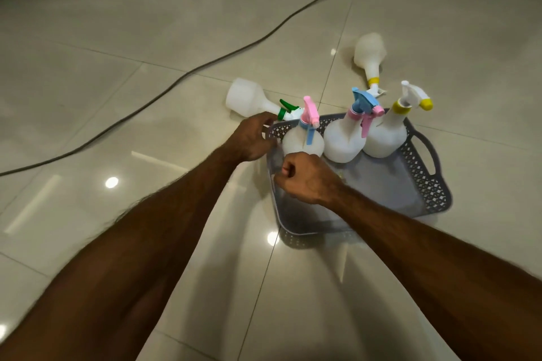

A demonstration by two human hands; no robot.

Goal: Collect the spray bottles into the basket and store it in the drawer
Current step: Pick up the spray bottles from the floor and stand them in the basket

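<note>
While three spray bottles (343, 138) stand in the grey basket (425, 182) — left hand (252, 138) and right hand (305, 182) both gripping its near rim — two bottles (249, 98) lie outside.

Grey basket (422, 184) on tiled floor (117, 67): three upright spray bottles (343, 141) along far edge. Two bottles lying on floor beyond. Left hand (252, 138) and right hand (308, 179) at basket's left edge. Cable (176, 79) crosses floor.
</note>
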